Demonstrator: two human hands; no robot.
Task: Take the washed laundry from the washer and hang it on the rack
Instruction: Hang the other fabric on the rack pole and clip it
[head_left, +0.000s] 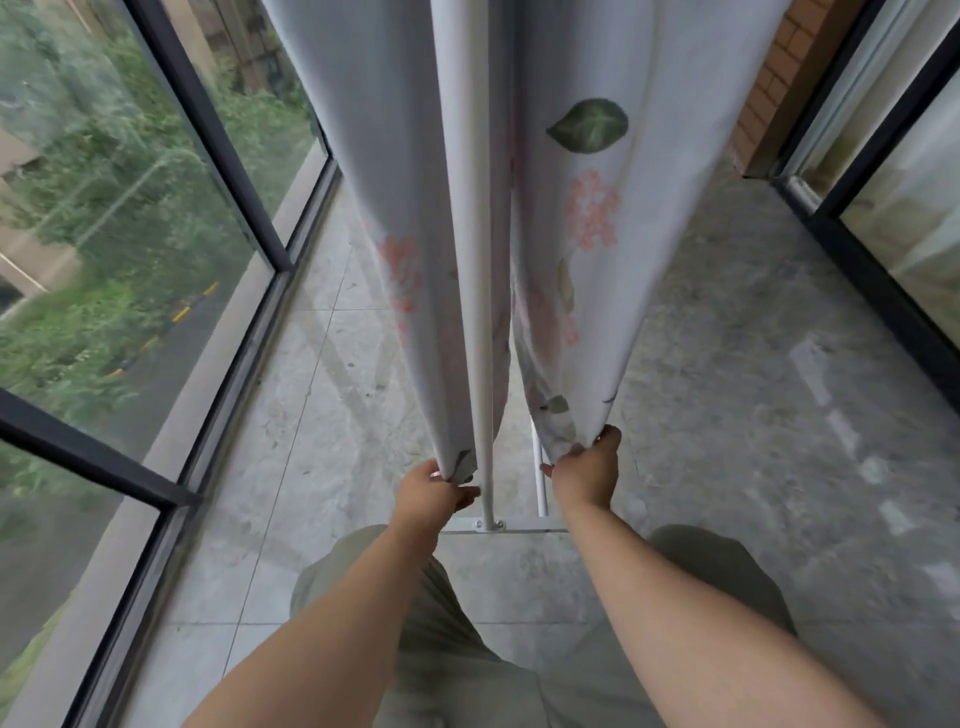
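Head view looks down along a white rack (470, 260) whose long pole runs up the middle of the picture, with a pale sheet (587, 218) printed with pink flowers and green leaves hanging in two drops, one on each side of the pole; where the drops meet at the top is out of view. The left hand (431, 493) pinches the bottom corner of the left drop, thumb and fingers curled round the cloth just beside the pole. The right hand (589, 473) grips the bottom corner of the right drop, fingers closed over the hem, close to a thinner white rail of the rack. Both arms reach forward and both corners hang above the rack's foot bar (519, 527), which rests on the grey tiled floor (727, 415). Pale green trousers (441, 649) show below the arms. A dark-framed window (130, 208) stands to the left, a glass door (883, 208) to the right, and a brick wall (774, 78) beyond it
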